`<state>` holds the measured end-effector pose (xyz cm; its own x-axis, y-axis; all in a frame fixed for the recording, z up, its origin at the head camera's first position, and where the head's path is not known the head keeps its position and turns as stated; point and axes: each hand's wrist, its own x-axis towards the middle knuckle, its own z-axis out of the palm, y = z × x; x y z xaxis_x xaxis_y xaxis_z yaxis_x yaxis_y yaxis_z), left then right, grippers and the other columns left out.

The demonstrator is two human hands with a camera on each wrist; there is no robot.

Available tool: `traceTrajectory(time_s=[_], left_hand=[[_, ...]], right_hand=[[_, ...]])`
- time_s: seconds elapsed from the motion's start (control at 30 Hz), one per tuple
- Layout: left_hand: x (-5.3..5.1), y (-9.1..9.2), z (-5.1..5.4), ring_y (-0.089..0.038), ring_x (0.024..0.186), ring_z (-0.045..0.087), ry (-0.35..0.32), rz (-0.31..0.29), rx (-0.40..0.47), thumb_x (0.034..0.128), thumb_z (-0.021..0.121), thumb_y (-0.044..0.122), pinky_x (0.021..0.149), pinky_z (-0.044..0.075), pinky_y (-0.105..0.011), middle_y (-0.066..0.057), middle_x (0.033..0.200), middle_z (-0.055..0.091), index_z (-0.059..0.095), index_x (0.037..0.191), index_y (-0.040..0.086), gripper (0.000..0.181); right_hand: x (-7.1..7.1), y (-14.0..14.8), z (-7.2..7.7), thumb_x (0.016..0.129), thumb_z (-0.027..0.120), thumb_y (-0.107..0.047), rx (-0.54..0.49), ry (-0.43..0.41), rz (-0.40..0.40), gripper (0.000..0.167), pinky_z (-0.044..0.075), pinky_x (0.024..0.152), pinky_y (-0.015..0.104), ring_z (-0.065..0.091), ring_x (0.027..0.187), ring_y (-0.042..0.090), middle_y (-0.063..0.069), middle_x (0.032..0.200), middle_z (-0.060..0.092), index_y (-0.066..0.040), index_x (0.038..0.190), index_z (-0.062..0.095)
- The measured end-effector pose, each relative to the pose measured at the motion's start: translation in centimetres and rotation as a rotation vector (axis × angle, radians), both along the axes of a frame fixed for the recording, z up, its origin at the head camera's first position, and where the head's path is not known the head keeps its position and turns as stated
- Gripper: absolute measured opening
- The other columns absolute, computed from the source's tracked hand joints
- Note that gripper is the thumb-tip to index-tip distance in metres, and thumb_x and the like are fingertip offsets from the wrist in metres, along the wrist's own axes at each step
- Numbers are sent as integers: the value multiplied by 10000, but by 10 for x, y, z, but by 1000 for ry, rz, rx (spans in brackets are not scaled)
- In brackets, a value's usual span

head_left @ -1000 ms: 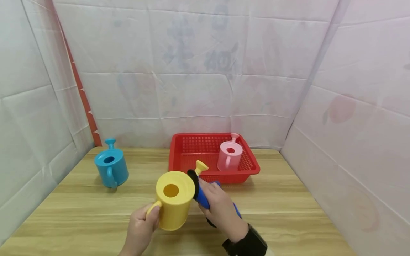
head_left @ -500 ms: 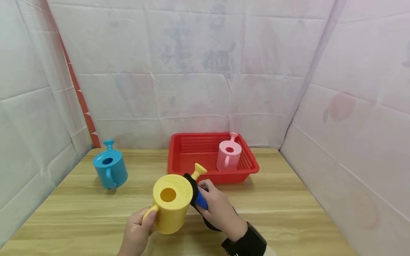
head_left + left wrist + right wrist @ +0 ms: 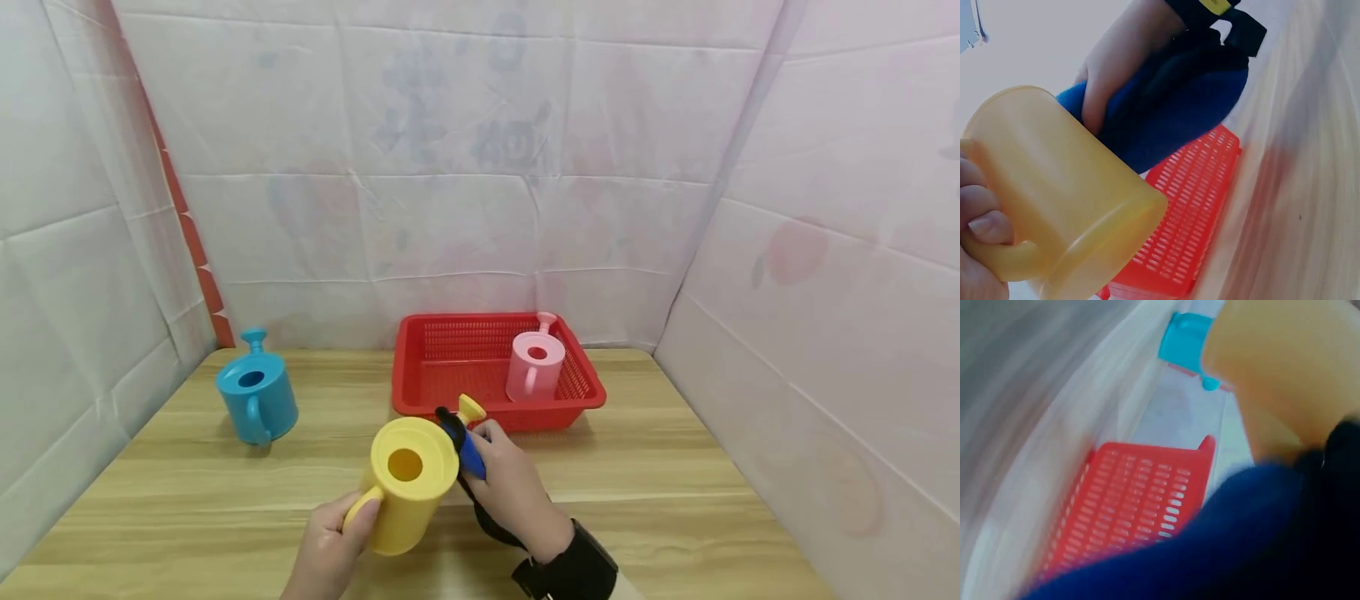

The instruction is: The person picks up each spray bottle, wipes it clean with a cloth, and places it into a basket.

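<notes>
My left hand point(image 3: 330, 537) grips the handle of a yellow toy watering can point(image 3: 405, 517), holding it tilted above the table. My right hand point(image 3: 510, 487) holds a blue and black cloth point(image 3: 471, 457) against the can's side by the spout. In the left wrist view the fuzzy cloth point(image 3: 1185, 119) hangs down beside the can point(image 3: 1063, 169), with the fingers pressing into it. The spout's base is hidden behind cloth and hand. The right wrist view is blurred, and the cloth point(image 3: 1210, 550) covers its lower part.
Behind the hands, a red plastic basket point(image 3: 405, 367) stands at the table's back, with a pink watering can point(image 3: 535, 371) upright inside its right end. A blue watering can point(image 3: 262, 400) stands on the table point(image 3: 187, 500) at left. White sheets point(image 3: 450, 225) wall the back and sides.
The yellow can has sunk slightly and leans more to the right. The right hand with the cloth has shifted slightly along its side by the spout; both hands keep their hold.
</notes>
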<state>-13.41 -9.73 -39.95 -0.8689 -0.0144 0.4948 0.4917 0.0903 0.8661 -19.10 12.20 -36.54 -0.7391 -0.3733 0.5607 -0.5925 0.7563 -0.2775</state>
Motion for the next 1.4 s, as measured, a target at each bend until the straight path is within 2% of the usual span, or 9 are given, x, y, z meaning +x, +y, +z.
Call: traceTrajectory(time_s=[0.13,0.37,0.47,0.73,0.93,1.07,1.17,1.3,1.4], left_hand=[[-1,-5,0,-111,394,292,-24,-29,69,944,439,-47,353,236,-242,-43,469,304,376,602,71,367],[-7,-13,3,-203,391,211,157,-241,168,923,329,-165,338,149,-283,-72,488,264,370,632,43,360],[-6,-11,5,-174,390,254,111,-197,114,931,368,-131,342,191,-259,-66,482,285,381,620,52,361],[-4,-5,9,-149,390,295,25,-156,50,944,410,-74,350,239,-242,-71,469,307,395,617,53,352],[-2,-6,9,-140,400,310,-32,-85,54,959,427,-22,358,254,-248,-58,473,318,381,608,53,362],[-1,-7,13,-198,392,233,-167,-12,180,1003,417,139,343,218,-268,-67,464,286,317,591,40,435],[-1,-10,20,-236,420,176,-194,-50,339,1018,380,244,356,155,-308,-76,473,241,286,594,57,473],[-2,-17,25,-216,432,149,-94,-227,500,1038,280,236,393,94,-346,-70,509,194,283,640,75,430],[-2,-20,25,-190,411,135,-16,-397,545,1043,173,168,383,72,-332,-63,511,171,266,662,72,404]], right_hand=[[0,7,3,859,655,-133,-191,-290,198,207,472,735,286,526,815,126,-27,928,531,-63,1048,607],[-7,22,8,915,548,-150,-522,-748,444,214,492,756,301,584,805,181,79,931,621,-15,1076,586],[-7,21,9,910,569,-158,-466,-680,391,215,482,762,295,571,820,166,47,941,611,-35,1085,586],[0,9,18,776,757,-204,17,-68,-63,334,509,676,318,551,747,120,-28,896,494,-93,1073,653],[2,1,10,782,753,-239,43,-22,-82,360,507,651,288,537,715,96,-21,888,491,-90,1095,653],[3,2,6,802,698,-169,-54,-157,78,205,480,678,270,525,762,99,-32,902,519,-89,982,642],[-1,10,6,794,690,-144,-223,-218,79,183,469,676,274,538,762,110,-33,880,567,-83,956,632],[-9,25,10,844,671,-184,-655,-307,-80,210,478,675,277,578,746,138,56,858,629,-29,976,620],[-12,31,17,909,608,-225,-1060,-345,-74,282,485,742,268,595,824,151,86,968,619,-16,1092,567]])
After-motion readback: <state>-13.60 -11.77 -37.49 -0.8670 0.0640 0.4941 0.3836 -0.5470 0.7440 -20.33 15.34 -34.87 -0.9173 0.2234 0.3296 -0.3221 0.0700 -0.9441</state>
